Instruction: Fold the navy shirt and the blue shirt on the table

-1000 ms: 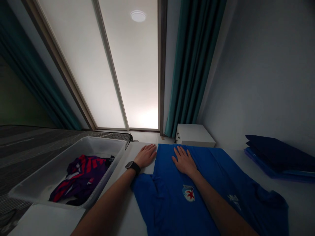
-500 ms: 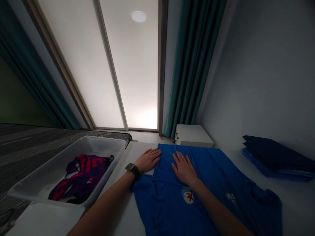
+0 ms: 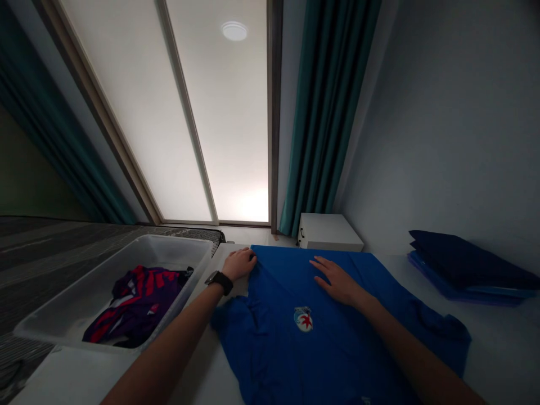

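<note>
"Two things flanked the shirt (image 3: 274, 354) on the surface (image 3: 203, 365)?"

"Yes: bin (image 3: 169, 251) left, stack (image 3: 468, 261) right. Left grip (image 3: 239, 263) pinched the shirt's far corner; right grip (image 3: 337, 281) was splayed over it, forearm (image 3: 409, 354) hiding some."

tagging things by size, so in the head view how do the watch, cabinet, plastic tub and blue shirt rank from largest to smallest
1. Blue shirt, though the frame cuts it off
2. Plastic tub
3. Cabinet
4. Watch
</note>
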`<action>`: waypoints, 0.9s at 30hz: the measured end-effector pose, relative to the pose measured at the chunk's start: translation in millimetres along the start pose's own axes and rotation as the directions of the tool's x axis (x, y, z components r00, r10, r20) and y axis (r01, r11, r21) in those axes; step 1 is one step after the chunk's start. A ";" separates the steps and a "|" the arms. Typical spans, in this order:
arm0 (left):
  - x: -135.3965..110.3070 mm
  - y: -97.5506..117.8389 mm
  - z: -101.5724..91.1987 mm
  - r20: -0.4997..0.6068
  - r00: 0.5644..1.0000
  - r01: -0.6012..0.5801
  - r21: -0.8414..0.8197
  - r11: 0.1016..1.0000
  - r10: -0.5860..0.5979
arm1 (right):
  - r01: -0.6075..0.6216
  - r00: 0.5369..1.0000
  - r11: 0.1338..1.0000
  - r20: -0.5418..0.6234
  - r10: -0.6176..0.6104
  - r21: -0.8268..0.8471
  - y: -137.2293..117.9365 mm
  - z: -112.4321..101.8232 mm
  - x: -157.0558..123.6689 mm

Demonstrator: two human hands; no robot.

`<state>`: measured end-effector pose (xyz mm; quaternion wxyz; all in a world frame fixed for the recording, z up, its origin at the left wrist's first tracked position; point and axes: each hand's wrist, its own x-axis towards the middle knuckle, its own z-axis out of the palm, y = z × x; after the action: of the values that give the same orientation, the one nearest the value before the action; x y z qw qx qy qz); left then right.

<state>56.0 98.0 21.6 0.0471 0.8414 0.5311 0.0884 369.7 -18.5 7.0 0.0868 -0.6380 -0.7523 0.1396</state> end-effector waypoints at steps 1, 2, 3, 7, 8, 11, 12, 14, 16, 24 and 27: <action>1.5 3.6 -0.8 -0.007 1.000 0.001 0.006 1.000 -0.001 | -0.011 1.000 1.000 -0.005 0.011 -0.005 6.7 -2.0 -1.1; 2.0 9.0 0.0 -0.025 1.000 0.000 0.010 1.000 0.000 | -0.028 1.000 0.999 -0.007 0.028 -0.016 12.6 -2.7 -1.7; 1.4 16.0 2.7 -0.053 0.999 -0.006 0.014 1.000 0.007 | -0.047 0.999 0.998 -0.008 0.047 -0.033 17.5 -2.0 -1.9; -8.8 51.1 28.2 -0.148 0.981 -0.128 0.013 0.992 0.129 | -0.106 0.994 0.987 -0.025 0.104 -0.118 25.8 10.7 -0.2; -12.4 58.0 35.8 -0.134 0.978 -0.161 0.005 0.987 0.161 | -0.124 0.992 0.984 -0.031 0.121 -0.129 25.4 14.2 0.3; -22.0 65.2 51.9 -0.061 0.977 -0.206 -0.023 0.978 0.204 | -0.158 0.987 0.977 -0.028 0.156 -0.141 20.5 20.7 0.0; -24.5 62.7 53.6 -0.040 0.976 -0.214 -0.030 0.976 0.212 | -0.163 0.987 0.976 -0.024 0.161 -0.143 17.8 21.5 -0.9; -29.0 52.1 51.7 -0.005 0.974 -0.226 -0.036 0.973 0.226 | -0.171 0.985 0.975 -0.021 0.170 -0.143 10.5 23.0 -4.1; -33.6 37.6 45.3 0.017 0.974 -0.225 -0.029 0.974 0.225 | -0.192 0.981 0.971 -0.029 0.189 -0.142 0.1 26.1 -8.5; -47.4 7.2 35.6 0.020 0.984 -0.177 0.032 0.984 0.176 | -0.224 0.975 0.971 -0.018 0.224 -0.088 -40.3 40.6 -20.7; -45.4 10.7 34.5 0.046 0.986 -0.164 0.031 0.986 0.162 | -0.174 0.985 0.982 -0.027 0.173 -0.069 -30.4 30.4 -18.9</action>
<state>53.2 52.9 -14.9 0.0364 0.8843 0.4609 0.0647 335.1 -44.6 -11.1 0.0595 -0.7053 -0.6973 0.1130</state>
